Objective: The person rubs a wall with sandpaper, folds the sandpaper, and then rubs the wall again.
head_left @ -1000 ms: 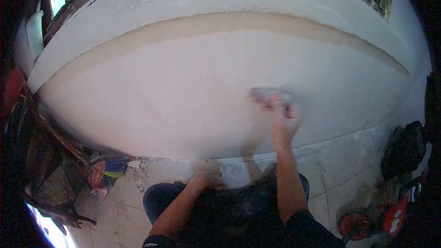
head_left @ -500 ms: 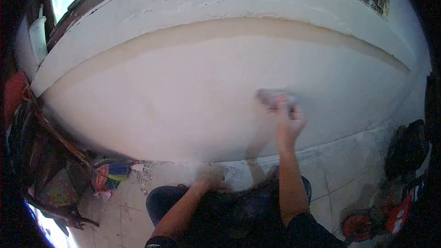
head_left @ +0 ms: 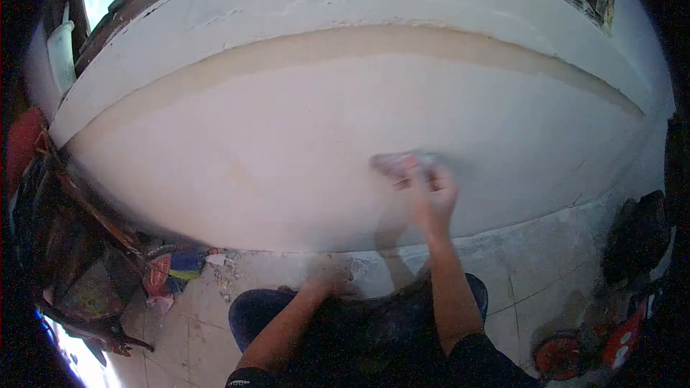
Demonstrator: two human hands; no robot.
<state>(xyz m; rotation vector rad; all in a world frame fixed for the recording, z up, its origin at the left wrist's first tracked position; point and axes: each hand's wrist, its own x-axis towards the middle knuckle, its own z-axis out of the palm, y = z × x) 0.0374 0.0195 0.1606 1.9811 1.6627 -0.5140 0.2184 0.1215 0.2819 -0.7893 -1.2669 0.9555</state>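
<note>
My right hand (head_left: 433,194) is closed on a folded piece of sandpaper (head_left: 394,164), greyish with a reddish patch and blurred by motion. It is held against the pale plastered wall (head_left: 287,144), a little right of the middle, and casts a shadow. Low down, near the foot of the wall, my left hand (head_left: 334,282) is by my knees. Its fingers are smeared, and I cannot make out whether anything is in them.
Above the wall panel runs a white ledge (head_left: 302,11) with cracked paint. Crumpled colourful packaging (head_left: 169,276) and debris lie on the tiled floor (head_left: 205,323) at left. To the right are a dark bag-like item (head_left: 636,237) and a red round object (head_left: 559,356).
My right hand with the sandpaper has moved left and slightly down along the wall. My left hand stays in about the same place.
</note>
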